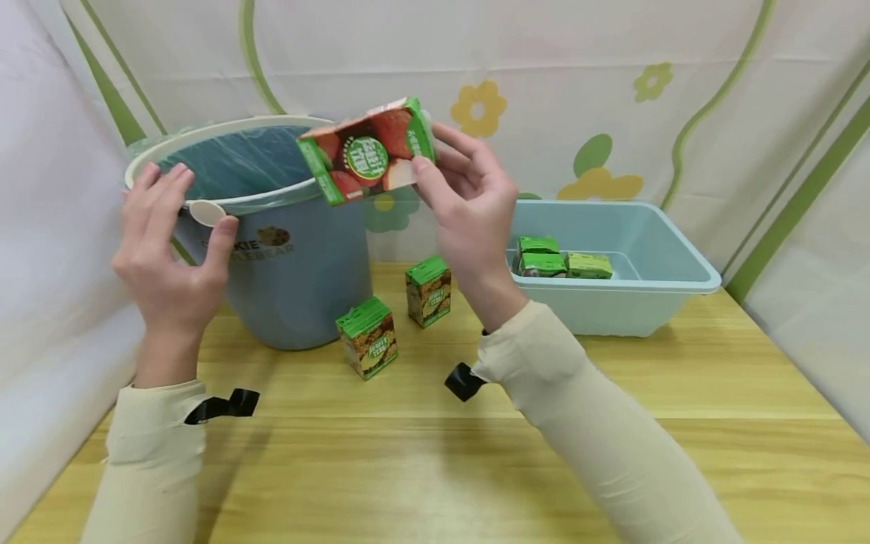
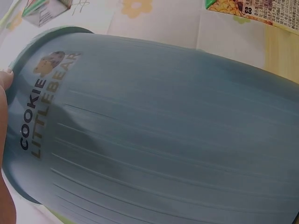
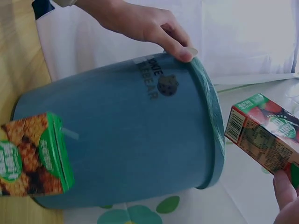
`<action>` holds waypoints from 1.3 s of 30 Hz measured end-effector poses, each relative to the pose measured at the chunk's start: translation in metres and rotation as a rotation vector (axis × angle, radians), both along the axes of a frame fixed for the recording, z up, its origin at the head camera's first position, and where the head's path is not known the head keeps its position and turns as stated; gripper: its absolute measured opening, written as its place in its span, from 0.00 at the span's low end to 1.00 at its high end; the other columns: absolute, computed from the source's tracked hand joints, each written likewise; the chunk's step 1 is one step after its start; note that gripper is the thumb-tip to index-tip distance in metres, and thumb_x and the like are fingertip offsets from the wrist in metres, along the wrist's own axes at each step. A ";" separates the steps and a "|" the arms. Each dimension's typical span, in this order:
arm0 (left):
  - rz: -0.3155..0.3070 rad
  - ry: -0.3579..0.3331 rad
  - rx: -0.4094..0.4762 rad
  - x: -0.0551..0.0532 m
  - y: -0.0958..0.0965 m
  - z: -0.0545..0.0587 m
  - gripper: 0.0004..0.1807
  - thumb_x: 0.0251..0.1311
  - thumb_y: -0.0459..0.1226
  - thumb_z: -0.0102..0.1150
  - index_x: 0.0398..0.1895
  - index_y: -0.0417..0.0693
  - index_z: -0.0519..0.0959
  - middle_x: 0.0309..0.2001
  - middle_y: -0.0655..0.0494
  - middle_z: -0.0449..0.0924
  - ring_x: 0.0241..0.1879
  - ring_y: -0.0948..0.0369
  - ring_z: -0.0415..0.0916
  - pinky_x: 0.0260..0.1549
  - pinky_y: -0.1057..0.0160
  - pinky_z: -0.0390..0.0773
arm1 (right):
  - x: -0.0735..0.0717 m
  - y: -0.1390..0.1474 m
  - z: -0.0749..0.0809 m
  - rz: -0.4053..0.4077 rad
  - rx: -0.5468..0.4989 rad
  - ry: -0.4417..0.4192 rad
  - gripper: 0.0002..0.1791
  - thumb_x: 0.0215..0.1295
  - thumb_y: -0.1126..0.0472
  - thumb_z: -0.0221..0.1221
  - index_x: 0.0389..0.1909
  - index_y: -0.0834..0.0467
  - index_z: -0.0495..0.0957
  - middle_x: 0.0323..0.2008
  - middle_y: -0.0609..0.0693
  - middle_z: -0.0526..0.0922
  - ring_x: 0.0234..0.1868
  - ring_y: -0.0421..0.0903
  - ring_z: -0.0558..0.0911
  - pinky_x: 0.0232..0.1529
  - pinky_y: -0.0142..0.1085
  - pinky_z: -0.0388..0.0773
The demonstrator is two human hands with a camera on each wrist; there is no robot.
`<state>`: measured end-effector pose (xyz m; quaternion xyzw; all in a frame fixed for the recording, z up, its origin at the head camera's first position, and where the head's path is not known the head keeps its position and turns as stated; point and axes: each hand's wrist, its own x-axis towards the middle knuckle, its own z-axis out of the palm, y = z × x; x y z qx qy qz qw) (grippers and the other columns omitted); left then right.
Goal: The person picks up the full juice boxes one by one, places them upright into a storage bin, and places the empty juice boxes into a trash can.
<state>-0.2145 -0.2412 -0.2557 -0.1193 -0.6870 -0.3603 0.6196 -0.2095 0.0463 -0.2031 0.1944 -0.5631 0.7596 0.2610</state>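
At eleven o'clock in the head view, the fingers of the right hand (image 1: pixel 472 193) pinch one end of a tilted red-and-green carton (image 1: pixel 367 155), held near the rim of the blue bin (image 1: pixel 299 279) but not touching it. At nine to ten o'clock, the left hand (image 1: pixel 166 257) grips the bin's lined rim, thumb by its pale oval tab (image 1: pixel 207 213). Two brown-and-green cartons (image 1: pixel 370 344) stand upright on the bench (image 1: pixel 408 468), around four o'clock from the bin; at three o'clock, a light-blue tub (image 1: pixel 605 310) holds small green-topped cartons (image 1: pixel 542 263).
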 end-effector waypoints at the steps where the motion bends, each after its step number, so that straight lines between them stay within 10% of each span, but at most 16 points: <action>1: -0.001 0.000 0.001 0.000 0.000 0.000 0.39 0.58 0.67 0.67 0.57 0.45 0.89 0.59 0.49 0.89 0.72 0.56 0.77 0.82 0.52 0.61 | -0.001 -0.004 0.001 -0.002 -0.008 -0.002 0.22 0.70 0.69 0.65 0.64 0.61 0.82 0.52 0.61 0.87 0.47 0.50 0.89 0.53 0.41 0.89; 12: 0.006 -0.009 0.000 0.002 0.002 0.000 0.39 0.59 0.66 0.66 0.58 0.44 0.88 0.60 0.48 0.88 0.72 0.55 0.77 0.82 0.53 0.60 | -0.014 -0.030 0.012 -0.010 -0.057 -0.012 0.20 0.72 0.67 0.66 0.63 0.62 0.81 0.48 0.61 0.88 0.45 0.50 0.89 0.52 0.39 0.89; 23: 0.012 -0.013 0.000 0.000 -0.001 -0.004 0.38 0.58 0.65 0.66 0.59 0.47 0.88 0.60 0.50 0.88 0.72 0.56 0.77 0.82 0.53 0.61 | -0.025 -0.053 0.017 -0.062 0.105 -0.046 0.21 0.72 0.64 0.67 0.64 0.58 0.81 0.53 0.57 0.89 0.47 0.45 0.88 0.46 0.32 0.87; 39: -0.013 -0.035 0.005 0.010 0.016 0.004 0.39 0.61 0.63 0.65 0.59 0.38 0.86 0.60 0.39 0.87 0.72 0.50 0.76 0.82 0.52 0.59 | -0.041 -0.074 0.021 -0.133 0.666 0.064 0.22 0.75 0.57 0.65 0.68 0.54 0.79 0.52 0.50 0.84 0.47 0.40 0.84 0.48 0.20 0.79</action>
